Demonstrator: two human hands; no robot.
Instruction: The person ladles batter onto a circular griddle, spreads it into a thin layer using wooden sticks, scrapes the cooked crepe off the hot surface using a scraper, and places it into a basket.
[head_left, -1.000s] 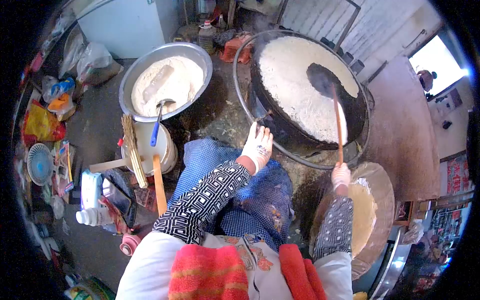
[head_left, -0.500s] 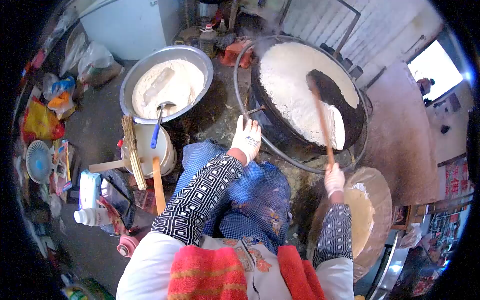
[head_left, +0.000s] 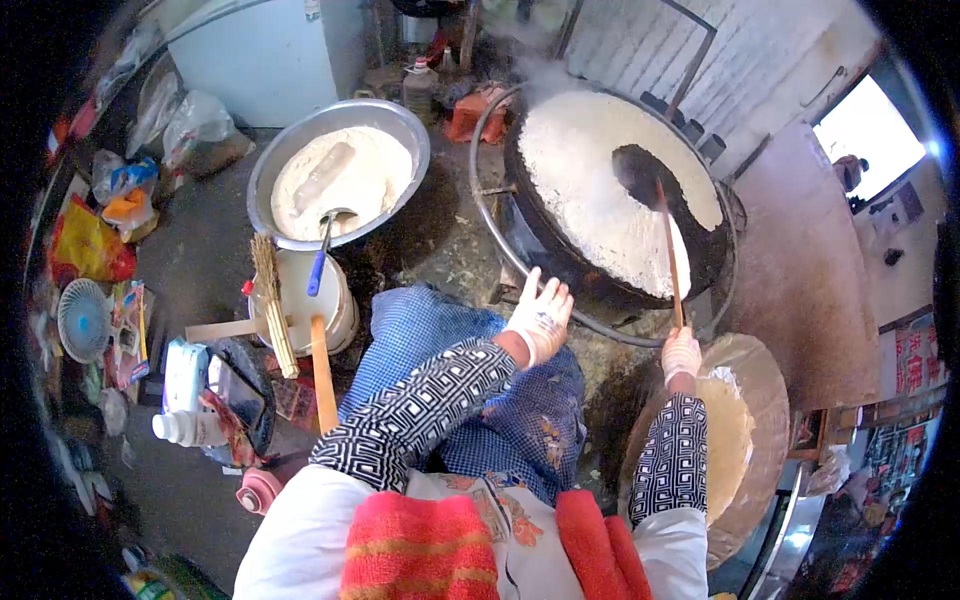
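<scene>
My right hand (head_left: 681, 354), in a pale glove, is closed round the handle of a long, thin wooden spatula (head_left: 671, 248). The spatula lies over a large round black griddle (head_left: 708, 255), along the edge of a layer of white batter (head_left: 575, 170). A curved dark patch beside the blade is bare of batter. My gloved left hand (head_left: 541, 318) rests at the metal ring (head_left: 492, 232) around the griddle, fingers stretched and spread over it. How firmly it presses the ring cannot be seen.
Left of the griddle stands a metal basin (head_left: 262, 190) of white batter with a blue-handled ladle (head_left: 318, 272). Below it, a bucket (head_left: 345, 322) carries a straw brush (head_left: 270, 300) and wooden sticks. At right, a round tray (head_left: 760, 450) holds a thin pancake (head_left: 722, 440).
My left hand has shifted right and nearer to me along the ring. The spatula stands straighter in view, its tip lower and slightly right. The bare patch has changed shape.
</scene>
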